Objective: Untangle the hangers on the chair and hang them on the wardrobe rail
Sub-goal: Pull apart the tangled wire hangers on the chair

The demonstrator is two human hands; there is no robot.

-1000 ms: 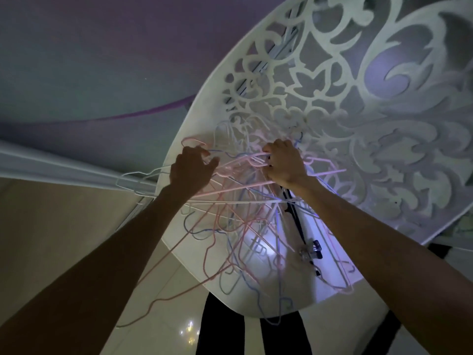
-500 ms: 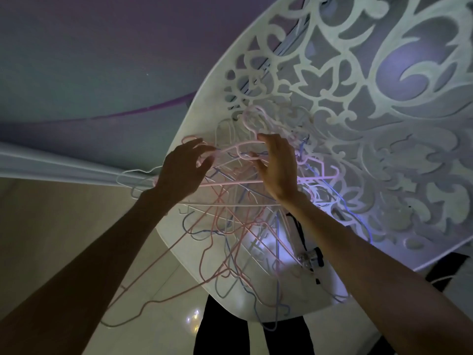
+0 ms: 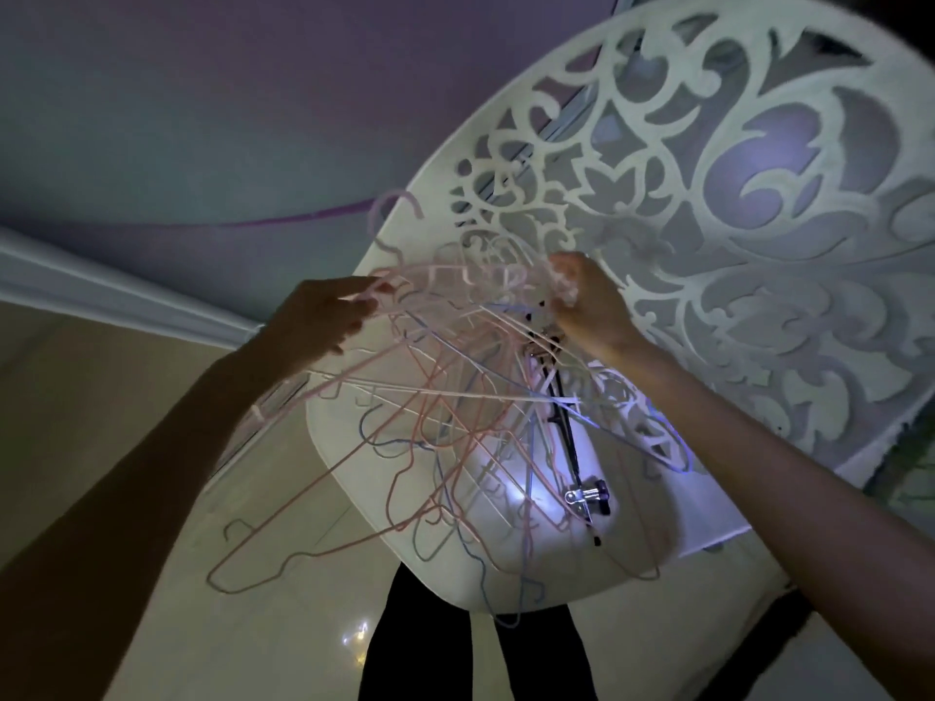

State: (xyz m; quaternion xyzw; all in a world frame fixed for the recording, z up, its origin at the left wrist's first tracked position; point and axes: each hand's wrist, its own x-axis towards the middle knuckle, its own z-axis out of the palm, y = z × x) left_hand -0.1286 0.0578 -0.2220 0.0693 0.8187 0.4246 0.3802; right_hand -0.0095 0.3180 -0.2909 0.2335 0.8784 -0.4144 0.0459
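A tangle of thin pink, white and blue wire hangers [image 3: 455, 422] lies on the seat of a white chair [image 3: 657, 538] with an ornate cut-out backrest [image 3: 733, 220]. My left hand [image 3: 319, 321] pinches the shoulder of a pink hanger at the tangle's upper left; its hook [image 3: 392, 204] sticks up above the chair edge. My right hand [image 3: 587, 301] grips hanger wires at the upper right, next to the backrest. A black clip hanger [image 3: 571, 447] with a metal clip [image 3: 587, 498] lies under the pile. Some hangers droop over the seat's front left edge.
The room is dim. A pale tiled floor [image 3: 152, 599] lies to the left and below. A white skirting [image 3: 101, 285] runs along the purple-grey wall [image 3: 202, 118]. My dark trouser legs [image 3: 415, 650] stand just in front of the seat. No wardrobe rail is in view.
Both hands have lifted the top hangers upward and spread apart. A pink hanger's hook now rises above the chair's edge at upper left. The view has closed in on the chair.
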